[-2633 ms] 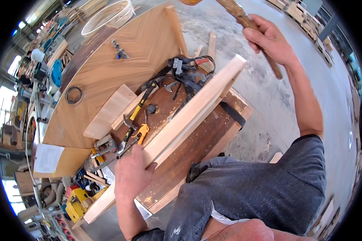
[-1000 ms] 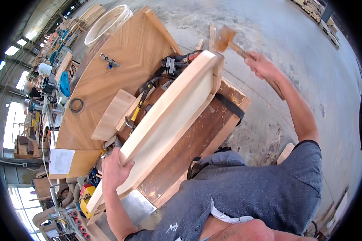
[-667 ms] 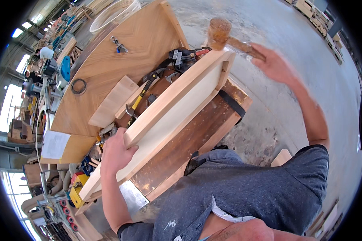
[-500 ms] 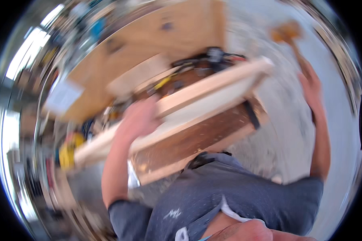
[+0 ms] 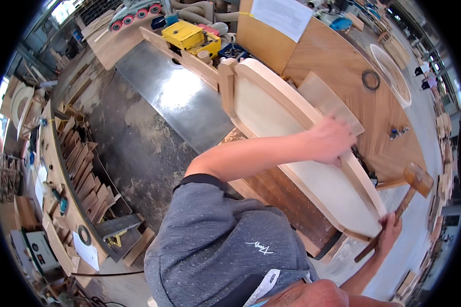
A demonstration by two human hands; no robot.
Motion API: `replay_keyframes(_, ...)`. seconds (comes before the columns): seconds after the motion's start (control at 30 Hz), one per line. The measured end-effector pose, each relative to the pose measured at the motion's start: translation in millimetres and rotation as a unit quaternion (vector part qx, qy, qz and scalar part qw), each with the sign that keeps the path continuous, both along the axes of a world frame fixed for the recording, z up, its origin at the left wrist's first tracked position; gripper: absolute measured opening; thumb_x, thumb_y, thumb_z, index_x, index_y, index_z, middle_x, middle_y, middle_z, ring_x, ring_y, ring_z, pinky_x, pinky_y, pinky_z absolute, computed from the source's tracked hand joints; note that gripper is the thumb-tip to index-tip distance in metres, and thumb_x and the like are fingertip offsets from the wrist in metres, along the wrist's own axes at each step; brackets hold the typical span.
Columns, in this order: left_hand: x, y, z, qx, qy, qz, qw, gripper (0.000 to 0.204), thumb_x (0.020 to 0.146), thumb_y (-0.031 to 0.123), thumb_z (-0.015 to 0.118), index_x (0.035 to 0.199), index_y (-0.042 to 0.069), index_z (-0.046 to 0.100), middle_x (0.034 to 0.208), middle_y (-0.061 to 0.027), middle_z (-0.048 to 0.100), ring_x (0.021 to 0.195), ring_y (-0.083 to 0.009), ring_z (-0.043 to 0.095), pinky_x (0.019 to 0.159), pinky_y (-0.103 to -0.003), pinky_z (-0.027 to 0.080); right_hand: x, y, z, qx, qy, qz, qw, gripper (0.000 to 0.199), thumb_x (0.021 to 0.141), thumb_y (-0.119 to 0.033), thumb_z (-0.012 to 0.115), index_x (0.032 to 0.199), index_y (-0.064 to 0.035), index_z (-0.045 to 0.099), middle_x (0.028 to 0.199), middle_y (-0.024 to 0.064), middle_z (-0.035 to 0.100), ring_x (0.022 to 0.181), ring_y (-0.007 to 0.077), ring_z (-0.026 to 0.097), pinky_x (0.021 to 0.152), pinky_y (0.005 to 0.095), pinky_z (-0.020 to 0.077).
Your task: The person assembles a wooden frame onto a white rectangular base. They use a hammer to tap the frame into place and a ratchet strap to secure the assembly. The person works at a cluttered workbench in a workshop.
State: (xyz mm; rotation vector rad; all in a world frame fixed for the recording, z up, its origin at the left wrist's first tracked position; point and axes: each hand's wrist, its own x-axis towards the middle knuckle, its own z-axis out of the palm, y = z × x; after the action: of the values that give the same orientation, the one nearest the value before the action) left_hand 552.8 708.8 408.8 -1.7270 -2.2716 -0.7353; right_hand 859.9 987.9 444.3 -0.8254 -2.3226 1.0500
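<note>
First, at far left: one curved-edged wooden table (image 5: 50, 174), bearing a white paper sheet (image 5: 88, 254) and a black ring (image 5: 84, 235); below it, one white box-shaped machine with a green panel (image 5: 43, 251).

Next, beside that table: a heap of narrow reddish-brown wood offcuts (image 5: 82, 163), then dark stained floor (image 5: 143, 123). One smooth grey metal plate (image 5: 161, 110), reflecting bright light. Beyond it, one boxy yellow machine (image 5: 183, 35), near ribbed grey hoses (image 5: 197, 9).

Centre: one long pale wooden frame with raised rims and a cream inner panel (image 5: 261, 110), slanting from upper left to lower right above a worn, dark brown wooden table (image 5: 279, 189); their contact is hidden. Bare left hand (image 5: 330, 138), blurred, laid across the frame's far rim, thumb on the inner side; whether its fingers clamp the rim, one cannot tell.

Right of centre: one thin, flat, pale wooden board (image 5: 338, 105), just beyond the frame, resting on one large brown panel with angled grain (image 5: 338, 66). On the panel, a black coiled ring (image 5: 370, 80) and small metal fittings (image 5: 398, 132).

Far right: bare right hand (image 5: 389, 231), fingers wrapped around the handle of one brown wooden mallet (image 5: 418, 180), by the frame's near end; mallet head raised clear of the frame.
</note>
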Motion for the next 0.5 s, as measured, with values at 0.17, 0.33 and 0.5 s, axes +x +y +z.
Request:
replay_keyframes(0.17,-81,-147,-26,0.225,-0.005,0.306,0.925,0.114,0.056,0.043,0.093,0.148,0.009,0.037,0.143,-0.0243,0.038,0.134,-0.0392,0.039,0.117,-0.056,0.023,-131,-77,-15,0.018,0.055,0.117,0.991,0.034,0.100,-0.017,0.055,0.125,0.0041,0.062,0.116,0.0112,0.069,0.103,0.0181,0.062,0.097,0.0330,0.0449)
replay_keyframes(0.33,-169,-257,-120,0.380,-0.222,0.350,0.827,0.088,0.078,0.039,0.081,0.143,-0.002,0.038,0.144,-0.0210,0.040,0.135,-0.0324,0.040,0.113,-0.040,0.035,-205,-145,-15,0.001,-0.057,0.162,0.985,0.039,0.096,-0.014,0.055,0.130,0.0056,0.060,0.124,0.0136,0.068,0.115,0.0192,0.061,0.104,0.0335,0.0423)
replay_keyframes(0.5,-204,-247,-144,0.361,-0.457,0.158,0.798,0.058,0.096,0.039,0.062,0.140,0.003,0.047,0.122,-0.0141,0.059,0.110,-0.0208,0.058,0.100,-0.035,0.045,-229,-184,-15,0.063,-0.078,0.180,0.978,0.042,0.092,-0.015,0.059,0.129,0.0041,0.061,0.112,0.0056,0.067,0.095,0.0107,0.056,0.090,0.0272,0.0430)
